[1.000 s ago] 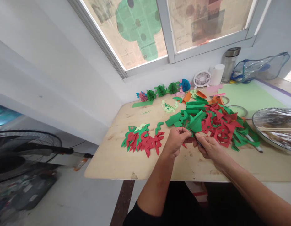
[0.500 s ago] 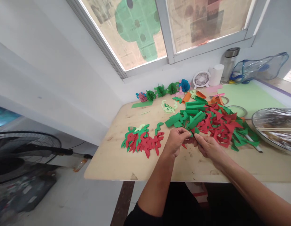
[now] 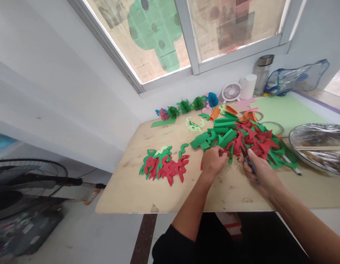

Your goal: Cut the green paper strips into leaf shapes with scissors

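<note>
My right hand [image 3: 259,168] is closed around a pair of dark scissors [image 3: 250,161], whose tips point up toward the heap of cut paper. My left hand [image 3: 214,161] hovers at the near edge of that heap, fingers curled together; what they hold, if anything, is hidden. Between my hands a narrow green paper piece [image 3: 230,156] is visible. The heap mixes red paper scraps [image 3: 252,137] with folded green paper strips [image 3: 226,138]. To the left lies a smaller pile of red paper cutouts [image 3: 167,167] and green ones.
Behind stand paper honeycomb turtles [image 3: 184,106], a small white fan [image 3: 231,92], and a glass bottle [image 3: 262,75]. A film-covered bowl [image 3: 318,135] with chopsticks on it sits at the right, beside a pen [image 3: 292,165]. Tape rings [image 3: 273,128] lie near light-green paper [image 3: 288,110].
My hands have come apart from where they met over a small green piece. My right hand moved right with the scissors, now in plain sight; the left shifted slightly.
</note>
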Available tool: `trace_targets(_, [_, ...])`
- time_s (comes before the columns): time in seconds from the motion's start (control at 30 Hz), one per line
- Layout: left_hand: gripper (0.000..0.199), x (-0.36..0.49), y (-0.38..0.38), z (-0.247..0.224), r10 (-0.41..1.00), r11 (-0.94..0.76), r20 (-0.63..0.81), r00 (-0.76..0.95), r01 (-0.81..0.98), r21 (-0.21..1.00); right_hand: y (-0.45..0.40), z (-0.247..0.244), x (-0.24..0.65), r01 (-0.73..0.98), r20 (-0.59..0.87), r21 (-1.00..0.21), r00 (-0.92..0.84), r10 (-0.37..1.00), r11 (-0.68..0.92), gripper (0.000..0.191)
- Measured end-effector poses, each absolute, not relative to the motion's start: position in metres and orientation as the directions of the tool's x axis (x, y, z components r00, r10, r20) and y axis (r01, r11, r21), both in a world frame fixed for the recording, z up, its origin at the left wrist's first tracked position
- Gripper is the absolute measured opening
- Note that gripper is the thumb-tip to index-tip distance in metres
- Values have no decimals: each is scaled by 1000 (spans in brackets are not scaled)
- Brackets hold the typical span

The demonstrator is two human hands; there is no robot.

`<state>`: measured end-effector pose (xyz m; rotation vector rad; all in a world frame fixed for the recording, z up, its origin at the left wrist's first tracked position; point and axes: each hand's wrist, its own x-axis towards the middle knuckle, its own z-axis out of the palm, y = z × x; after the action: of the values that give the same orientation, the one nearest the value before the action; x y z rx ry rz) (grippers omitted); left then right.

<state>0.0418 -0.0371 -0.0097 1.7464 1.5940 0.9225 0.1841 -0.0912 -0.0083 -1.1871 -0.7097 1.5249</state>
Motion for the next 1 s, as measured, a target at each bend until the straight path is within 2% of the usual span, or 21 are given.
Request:
trace_targets(0.13, [17,67,-29,-19,997,-82,62,54,697,713,-91,-13,183,-375,-312,-885,37,949,-276,37])
trace_targets(0.2, [15,71,-26,-22,997,-79,60,51,727,682,-91,-14,183,-361,-294,-895,39,955,-261,36])
trace_targets(0.27, [12,70,-26,-24,998,-64,50,40,695,716,-91,-13,183,-341,-284,-907,60,957,-248,34])
trace_targets(0.33, [13,65,-31,-24,999,-25,9,31,567,824,-91,-12,183,-306,-285,-921,108,952,-241,34])
trace_targets(0.4, [14,59,-40,-23,996,64,-82,39,342,938,-91,-10,183,-260,-276,-938,155,949,-230,33])
trace_targets(0.47, [16,55,-52,-20,974,204,-215,71,132,970,-89,-8,182,-205,-260,-953,178,949,-223,33])
trace_targets(0.53, [20,53,-64,-17,948,299,-298,112,14,954,-86,-7,181,-147,-249,-963,183,951,-224,37])
trace_targets(0.63, [20,54,-76,-10,938,322,-305,165,-92,942,-79,-3,178,-78,-219,-975,148,964,-209,38])
trace_targets(0.77, [21,53,-81,-2,947,284,-253,199,-146,948,-70,9,177,65,-130,-990,-18,991,-129,33])
trace_targets(0.87, [19,48,-79,2,962,256,-234,138,-168,952,-67,18,178,165,-64,-985,-62,996,-53,29])
trace_targets(1.0, [19,43,-78,6,961,262,-276,3,-330,907,-71,19,176,207,-95,-974,-10,995,-91,27])
